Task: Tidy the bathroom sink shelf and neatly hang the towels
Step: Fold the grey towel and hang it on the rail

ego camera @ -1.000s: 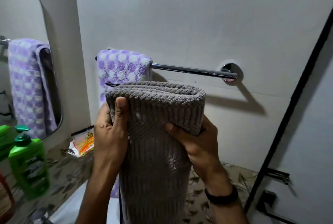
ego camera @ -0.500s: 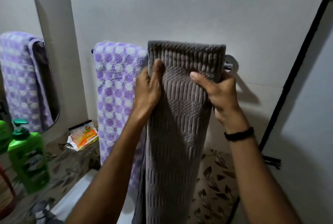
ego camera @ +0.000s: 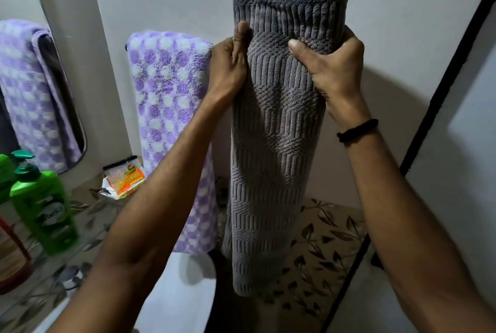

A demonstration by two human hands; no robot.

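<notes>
We hold the grey towel (ego camera: 276,128) raised in front of the wall, folded over at its top, with its long axis vertical and the free length hanging down between our forearms. The left hand (ego camera: 228,69) pinches the left edge near the fold, thumb in front and fingers (ego camera: 241,37) closed on the cloth. The right hand (ego camera: 332,69) is clamped on the right edge at the same height, thumb across the front face.

The purple-and-white towel (ego camera: 166,107) hangs just to the left, touching or nearly touching the left hand. The rail itself is hidden behind the two towels, so we judge only that it runs horizontally behind the grey towel, at about the height of our hands. The coming move therefore appears to call for lowering the fold onto the rail, with the right hand nearer the free end.

On the counter (ego camera: 88,214), an orange packet (ego camera: 126,179) carries partly legible print, seemingly "SCRUB PAD". The label on the green pump bottle (ego camera: 44,204) is blurred and unreadable.
</notes>
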